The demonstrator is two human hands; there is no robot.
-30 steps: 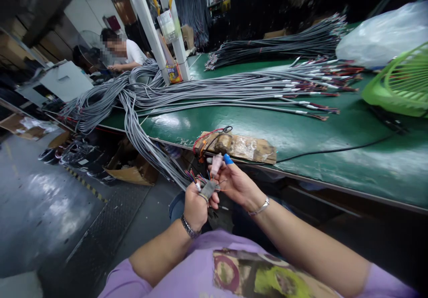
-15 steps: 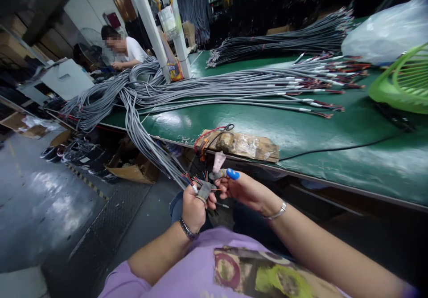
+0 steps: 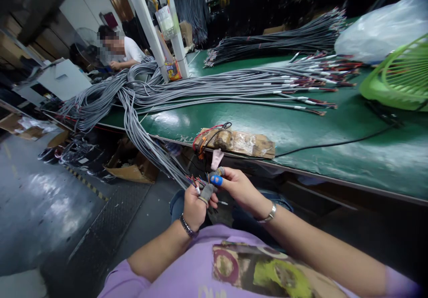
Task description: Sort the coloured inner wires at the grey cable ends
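My left hand [image 3: 197, 204], a grey cover on its thumb, is closed around the end of a grey cable [image 3: 179, 177]. Thin coloured wires [image 3: 197, 181] fan out of that end, above the thumb. My right hand [image 3: 234, 185] has a blue cover [image 3: 216, 180] on the thumb and a grey one on a finger. Its thumb and finger are pinched together at the wire tips, just right of the left thumb. A white-tipped strand [image 3: 222, 203] sticks out below the hands. Which wire the right fingers hold is too small to make out.
A wooden block [image 3: 249, 144] with red and black leads lies at the edge of the green bench [image 3: 180, 122]. Long grey cables [image 3: 217, 84] stretch across the bench. A green basket [image 3: 397, 77] and a plastic bag [image 3: 374, 30] are at right. A person [image 3: 129, 51] sits far left.
My right hand has turned and moved slightly left, its thumb coming down against the wires. My left hand keeps its grip on the cable. The view has shifted a little.
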